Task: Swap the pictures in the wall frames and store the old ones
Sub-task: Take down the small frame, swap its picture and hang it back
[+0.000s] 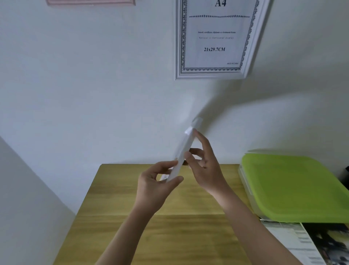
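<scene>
Pink frame [90, 2] edge is showing top left on wall. L hand [154, 181] is pinching the lower end of a white frame [184, 151], held edge-on & tilted, above the wooden table [132, 217]. R hand [204, 170] is gripping its upper part w/ curled fingers. White A4 frame [217, 37] is hanging above. Green-lidded box [294, 187] is sitting at right, printed sheets [294, 244] lying just below it.

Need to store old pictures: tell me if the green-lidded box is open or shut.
Shut. The green lid lies flat over the clear box on the table, with no gap showing.
</scene>
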